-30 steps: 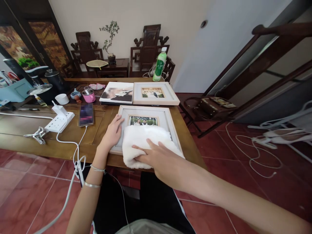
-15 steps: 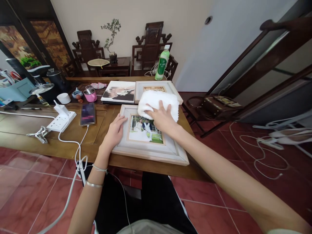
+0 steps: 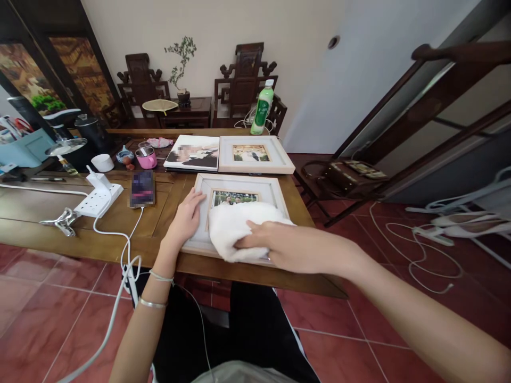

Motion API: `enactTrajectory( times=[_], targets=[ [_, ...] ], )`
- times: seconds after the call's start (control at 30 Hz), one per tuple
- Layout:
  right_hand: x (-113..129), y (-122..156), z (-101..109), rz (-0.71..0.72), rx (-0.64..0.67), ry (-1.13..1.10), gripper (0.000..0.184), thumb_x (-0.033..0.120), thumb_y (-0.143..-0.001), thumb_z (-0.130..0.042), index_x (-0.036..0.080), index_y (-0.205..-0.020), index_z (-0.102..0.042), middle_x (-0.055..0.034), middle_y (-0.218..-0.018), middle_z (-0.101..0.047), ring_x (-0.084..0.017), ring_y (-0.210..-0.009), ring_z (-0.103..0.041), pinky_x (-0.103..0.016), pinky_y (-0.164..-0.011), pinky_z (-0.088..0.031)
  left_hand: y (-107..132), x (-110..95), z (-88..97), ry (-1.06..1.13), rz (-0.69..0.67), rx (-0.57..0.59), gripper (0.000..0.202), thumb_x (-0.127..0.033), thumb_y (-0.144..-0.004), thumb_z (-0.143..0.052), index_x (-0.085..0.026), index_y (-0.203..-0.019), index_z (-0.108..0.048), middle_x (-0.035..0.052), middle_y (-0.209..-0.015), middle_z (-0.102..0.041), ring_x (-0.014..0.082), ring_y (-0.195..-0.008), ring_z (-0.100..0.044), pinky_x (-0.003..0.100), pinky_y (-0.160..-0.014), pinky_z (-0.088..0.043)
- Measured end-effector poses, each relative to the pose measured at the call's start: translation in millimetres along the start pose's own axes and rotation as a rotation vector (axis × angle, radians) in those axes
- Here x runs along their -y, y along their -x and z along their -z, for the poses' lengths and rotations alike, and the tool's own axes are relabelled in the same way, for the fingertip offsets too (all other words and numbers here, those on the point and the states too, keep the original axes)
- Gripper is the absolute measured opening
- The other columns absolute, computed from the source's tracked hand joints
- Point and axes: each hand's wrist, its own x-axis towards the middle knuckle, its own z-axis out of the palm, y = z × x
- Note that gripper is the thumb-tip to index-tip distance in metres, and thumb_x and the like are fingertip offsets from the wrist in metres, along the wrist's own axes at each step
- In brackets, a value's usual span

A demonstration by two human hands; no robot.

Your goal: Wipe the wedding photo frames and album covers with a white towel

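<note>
A white towel [image 3: 235,226] is bunched under my right hand [image 3: 271,240], its fingers bent into the fluffy fabric. It presses on the near part of a light wooden picture frame [image 3: 267,183] that lies flat near the table's front edge. Above the towel shows the top strip of the framed photo [image 3: 233,198]; the rest is covered. My left hand [image 3: 187,214] rests on the frame's left border with its fingers stretched out.
Behind lie a second picture frame [image 3: 281,154] and a photo album [image 3: 195,151]. A green bottle [image 3: 262,109] stands at the back edge. To the left are a phone [image 3: 142,187], a pink mug [image 3: 146,158] and a white power strip [image 3: 106,199] with trailing cables.
My right hand has drawn the towel from the frame's far edge toward me, over the lower photo. The far frame is uncovered now. My left hand stays on the border.
</note>
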Motion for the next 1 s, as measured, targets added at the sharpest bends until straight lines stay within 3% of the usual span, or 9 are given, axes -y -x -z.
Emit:
enactTrajectory(
  times=[0.13, 0.27, 0.33, 0.43, 0.53, 0.73, 0.87, 1.0],
  targets=[
    [-25.8, -22.1, 6.6, -0.165, -0.225, 0.148, 0.072, -0.005, -0.075, -0.037, 0.026, -0.138, -0.046, -0.0132, -0.123, -0.060, -0.033, -0.120, -0.052, -0.044, -0.091, -0.047, -0.8, -1.0, 0.0, 0.011, 0.026, 0.005, 0.037, -0.014, -0.090, -0.040, -0.013, -0.121, -0.059, 0.0130, -0.134, -0.055, 0.0261, -0.137, -0.037, 0.047, -0.114, -0.031],
    [-46.6, -68.5, -0.9, -0.268, -0.465, 0.373, 0.074, -0.008, -0.074, -0.038, 0.025, -0.139, -0.045, -0.0093, -0.147, -0.041, -0.042, -0.135, -0.028, -0.063, -0.099, -0.035, -2.2, -0.7, -0.3, 0.000, 0.033, -0.008, 0.037, -0.023, -0.095, -0.036, -0.011, -0.122, -0.057, 0.0156, -0.134, -0.055, 0.0259, -0.136, -0.038, 0.045, -0.113, -0.031],
    [-44.9, -89.8, -7.7, -0.271, -0.463, 0.412, 0.072, -0.007, -0.075, -0.040, 0.025, -0.139, -0.044, -0.0044, -0.155, -0.027, -0.046, -0.139, -0.015, -0.071, -0.101, -0.027, -2.7, 0.1, -0.4, -0.003, 0.025, -0.019, 0.038, -0.024, -0.096, -0.034, -0.010, -0.124, -0.056, 0.0161, -0.135, -0.054, 0.0250, -0.136, -0.039, 0.045, -0.113, -0.031],
    [-26.9, -105.7, -17.0, -0.237, -0.355, 0.376, 0.067, -0.005, -0.079, -0.039, 0.024, -0.138, -0.046, -0.0023, -0.156, -0.023, -0.049, -0.138, -0.012, -0.073, -0.100, -0.026, -2.9, 1.3, -0.5, 0.007, 0.015, -0.043, 0.038, -0.024, -0.096, -0.032, -0.012, -0.125, -0.054, 0.0153, -0.136, -0.054, 0.0234, -0.134, -0.041, 0.043, -0.113, -0.031],
    [-1.2, -96.4, -22.7, -0.192, -0.271, 0.323, 0.063, -0.004, -0.080, -0.038, 0.023, -0.136, -0.049, -0.0033, -0.156, -0.022, -0.050, -0.137, -0.015, -0.073, -0.100, -0.028, -2.7, 1.5, -0.5, 0.023, 0.012, -0.060, 0.038, -0.024, -0.096, -0.032, -0.013, -0.125, -0.054, 0.0141, -0.134, -0.055, 0.0225, -0.134, -0.042, 0.042, -0.112, -0.032],
    [35.1, -48.0, -31.0, -0.018, -0.124, 0.306, 0.067, -0.004, -0.073, -0.048, 0.022, -0.135, -0.052, -0.0039, -0.154, -0.027, -0.049, -0.136, -0.020, -0.068, -0.101, -0.032, -2.7, -2.3, 1.7, 0.009, 0.043, -0.049, 0.037, -0.021, -0.094, -0.035, -0.011, -0.124, -0.054, 0.0160, -0.132, -0.057, 0.0246, -0.134, -0.042, 0.045, -0.111, -0.034],
    [32.7, -24.1, -29.7, -0.031, -0.023, 0.312, 0.071, -0.007, -0.068, -0.048, 0.022, -0.132, -0.054, -0.0029, -0.154, -0.027, -0.047, -0.136, -0.024, -0.066, -0.101, -0.033, -2.5, -2.4, 2.9, -0.012, 0.021, -0.025, 0.038, -0.013, -0.088, -0.041, -0.011, -0.122, -0.056, 0.0160, -0.133, -0.056, 0.0254, -0.134, -0.042, 0.044, -0.112, -0.032],
    [21.1, 2.6, -18.2, -0.121, 0.013, 0.298, 0.064, -0.009, -0.066, -0.045, 0.021, -0.119, -0.065, -0.0048, -0.147, -0.041, -0.044, -0.132, -0.034, -0.061, -0.095, -0.041, -2.2, 1.8, 1.8, -0.033, 0.005, -0.017, 0.040, -0.012, -0.084, -0.046, -0.012, -0.123, -0.056, 0.0159, -0.133, -0.055, 0.0265, -0.134, -0.042, 0.046, -0.112, -0.032]
  ],
)
